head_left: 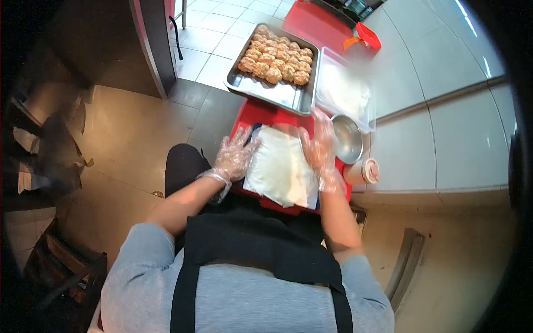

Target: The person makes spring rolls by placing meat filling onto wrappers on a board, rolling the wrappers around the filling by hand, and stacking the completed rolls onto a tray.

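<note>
The red table (256,111) is crowded: a nudge could shove the tray (271,98) of meatballs into the tub (372,114) at its side. The sheets (280,166) lie on the table's near part, between both hands; uneven edges could make several lift together or tear. The left hand (234,155) has fingers spread at their left side; the right hand (319,147) looks straight-fingered, thumb apart, though blurred. Its swing could knock the bowl (351,145) or the cup (362,173).
</note>
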Motion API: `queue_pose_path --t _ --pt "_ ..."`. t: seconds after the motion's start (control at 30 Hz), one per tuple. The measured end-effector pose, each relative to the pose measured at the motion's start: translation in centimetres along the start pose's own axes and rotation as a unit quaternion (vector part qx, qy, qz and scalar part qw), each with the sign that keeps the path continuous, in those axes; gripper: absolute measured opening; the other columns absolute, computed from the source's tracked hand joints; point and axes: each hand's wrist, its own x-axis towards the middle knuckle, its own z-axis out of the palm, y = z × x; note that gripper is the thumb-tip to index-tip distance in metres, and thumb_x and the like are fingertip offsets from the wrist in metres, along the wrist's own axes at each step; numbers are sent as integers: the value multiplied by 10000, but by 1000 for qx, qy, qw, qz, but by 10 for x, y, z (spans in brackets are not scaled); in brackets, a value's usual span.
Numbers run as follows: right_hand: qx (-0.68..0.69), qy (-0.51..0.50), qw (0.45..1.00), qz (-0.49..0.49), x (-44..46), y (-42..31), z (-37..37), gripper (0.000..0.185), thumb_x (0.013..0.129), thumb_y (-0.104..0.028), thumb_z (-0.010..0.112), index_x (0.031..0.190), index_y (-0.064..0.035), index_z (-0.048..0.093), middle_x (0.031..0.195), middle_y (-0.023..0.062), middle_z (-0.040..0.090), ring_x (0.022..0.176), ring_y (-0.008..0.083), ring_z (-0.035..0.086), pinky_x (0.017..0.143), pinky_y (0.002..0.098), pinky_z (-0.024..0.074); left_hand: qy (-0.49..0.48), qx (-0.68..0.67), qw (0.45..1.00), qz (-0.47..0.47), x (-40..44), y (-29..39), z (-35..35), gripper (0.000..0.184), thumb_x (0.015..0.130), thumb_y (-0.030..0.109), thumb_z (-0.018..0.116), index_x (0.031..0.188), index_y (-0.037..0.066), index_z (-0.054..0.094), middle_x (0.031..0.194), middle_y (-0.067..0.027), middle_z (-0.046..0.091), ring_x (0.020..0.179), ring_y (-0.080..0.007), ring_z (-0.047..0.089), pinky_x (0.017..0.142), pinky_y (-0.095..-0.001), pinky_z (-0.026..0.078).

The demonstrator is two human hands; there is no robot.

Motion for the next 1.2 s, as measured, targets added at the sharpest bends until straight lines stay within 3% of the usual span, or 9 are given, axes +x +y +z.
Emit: queue_pose_path --t 0.27,0.43,0.57,0.67,0.8,0.9,1.07,1.13,1.2 --pt "-80 -313 933 158 159 36 156 776 740 -445 779 1396 -180 459 1116 235 658 1048 402 634 903 469 500 58 -50 997 2 -1 0 -7 488 897 213 492 1384 224 534 1559 -155 305 1409 -361 336 1034 -583 318" --pt "-128 -261 932 218 168 33 187 631 746 -382 736 1307 -173 535 1090 210 656 1076 394 605 899 458 506 49 -55 997 -10 2 -2 -7 469 914 217 489 1381 225 536 1556 -148 312 1419 -353 318 1061 -575 302" --pt "-141 -215 963 83 151 48 187 479 779 -310 682 1238 -192 609 1039 177 660 1045 375 634 850 449 530 42 -62 997 -8 0 0 -7 460 923 220 486 1380 229 536 1562 -145 303 1429 -348 306 1063 -567 306" --pt "-50 -223 957 180 142 56 165 435 792 -347 674 1194 -187 634 1086 174 670 1004 376 651 843 456 526 33 -72 997 -15 0 0 -11 467 920 219 494 1385 237 530 1570 -136 291 1436 -349 294 1062 -561 317" --pt "-59 -320 926 191 139 63 122 512 747 -374 712 1223 -198 637 1182 184 656 1078 331 639 926 421 503 37 -84 996 -15 0 -1 -9 471 916 205 497 1384 241 533 1576 -127 282 1440 -348 287 1065 -557 322" --pt "-40 -273 947 167 145 73 130 582 706 -320 743 1256 -187 611 1182 185 653 1141 353 594 995 419 462 33 -86 996 -15 1 -1 -8 474 913 197 499 1383 244 534 1580 -125 273 1445 -343 279 1071 -546 324" --pt "-100 -293 941 138 138 87 194 348 760 -332 662 1088 -227 714 1075 150 694 1016 332 660 913 426 508 41 -78 996 -11 1 -2 -4 467 912 197 499 1375 241 541 1578 -123 277 1451 -343 268 1079 -548 324" --pt "-26 -304 942 142 135 82 176 335 758 -362 661 1056 -223 723 1008 159 703 992 325 667 887 424 518 53 -75 996 -10 1 -3 4 460 911 204 499 1368 221 549 1571 -121 297 1447 -342 278 1073 -555 321" --pt "153 -221 923 273 121 77 149 362 715 -274 770 1046 -138 714 930 66 704 867 197 656 834 324 517 54 -97 994 -7 0 -5 5 507 892 170 487 1398 147 504 1564 -131 307 1450 -353 264 1097 -547 309"
